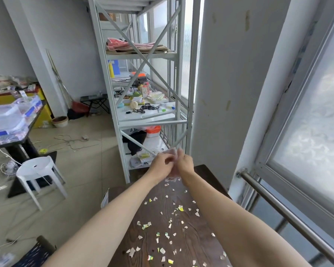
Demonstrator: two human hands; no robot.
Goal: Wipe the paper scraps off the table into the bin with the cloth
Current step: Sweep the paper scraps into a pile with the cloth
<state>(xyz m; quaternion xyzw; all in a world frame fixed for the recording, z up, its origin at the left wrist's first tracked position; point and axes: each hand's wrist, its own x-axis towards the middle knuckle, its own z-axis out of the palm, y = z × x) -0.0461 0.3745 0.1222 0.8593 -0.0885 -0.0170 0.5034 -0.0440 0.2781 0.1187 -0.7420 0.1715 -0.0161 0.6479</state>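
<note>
Dark wood surface point(204, 224) runs six to twelve o'clock; we bunch the pale cloth point(174, 153) between left hand point(161, 164) and right hand point(185, 164) at twelve, paper scraps point(162, 224) toward six.

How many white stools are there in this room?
1. The white stool stands on the floor left of the dark table, in front of the metal shelving. Others may be hidden outside this view.
</note>
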